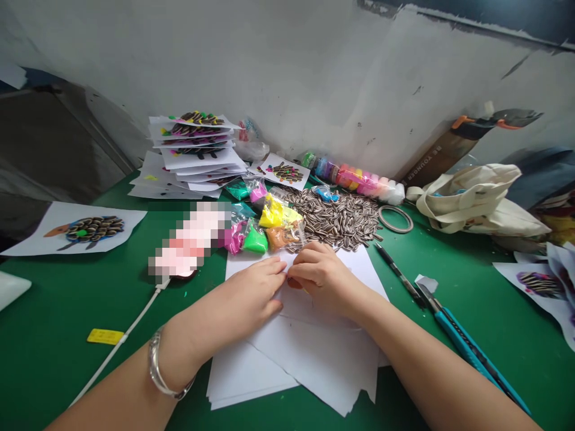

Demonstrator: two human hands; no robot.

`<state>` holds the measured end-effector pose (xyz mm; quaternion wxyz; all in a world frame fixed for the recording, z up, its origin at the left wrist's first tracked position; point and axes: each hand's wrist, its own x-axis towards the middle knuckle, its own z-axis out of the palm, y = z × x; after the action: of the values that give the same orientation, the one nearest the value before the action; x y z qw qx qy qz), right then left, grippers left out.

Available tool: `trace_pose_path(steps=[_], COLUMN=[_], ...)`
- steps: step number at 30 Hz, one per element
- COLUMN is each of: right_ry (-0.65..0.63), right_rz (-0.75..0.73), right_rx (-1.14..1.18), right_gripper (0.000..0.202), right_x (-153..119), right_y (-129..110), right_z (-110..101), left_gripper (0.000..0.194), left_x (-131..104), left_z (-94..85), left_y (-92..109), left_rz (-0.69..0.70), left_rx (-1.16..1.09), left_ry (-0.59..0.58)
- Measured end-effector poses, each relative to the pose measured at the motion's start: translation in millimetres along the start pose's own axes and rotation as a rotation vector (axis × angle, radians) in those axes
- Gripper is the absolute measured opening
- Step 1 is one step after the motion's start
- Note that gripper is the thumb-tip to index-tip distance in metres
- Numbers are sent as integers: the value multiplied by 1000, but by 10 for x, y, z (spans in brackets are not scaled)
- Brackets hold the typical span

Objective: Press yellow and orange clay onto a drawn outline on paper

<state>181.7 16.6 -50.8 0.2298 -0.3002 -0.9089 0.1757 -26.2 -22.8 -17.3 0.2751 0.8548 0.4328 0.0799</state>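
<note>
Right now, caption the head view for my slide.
Left hand extended, right hand curled, over white paper near seeds and colourful bags.

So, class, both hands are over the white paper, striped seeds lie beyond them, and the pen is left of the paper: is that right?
Not quite: the head view shows the pen right of the white paper, not left. The left hand and right hand are over the paper, and striped seeds lie beyond them.

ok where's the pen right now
In the head view, the pen lies right of centre on the green table, between the white paper and the blue cutter.
</note>
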Motion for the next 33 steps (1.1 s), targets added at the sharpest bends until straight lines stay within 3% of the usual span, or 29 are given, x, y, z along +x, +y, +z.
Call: trace_pose_path(steps=[26, 33], right_ry=[-3, -15], right_rz=[36, 29], right_rx=[-49, -17], right_gripper=[14, 19], right_x=[4, -8], right_y=[96, 87], right_z=[-126, -124], left_gripper=[39, 44], left_x=[-3, -3], left_z=[-12, 1], left_y=[7, 8], left_rz=[-18, -33], left_rx=[-9, 4], left_ry=[-25, -42])
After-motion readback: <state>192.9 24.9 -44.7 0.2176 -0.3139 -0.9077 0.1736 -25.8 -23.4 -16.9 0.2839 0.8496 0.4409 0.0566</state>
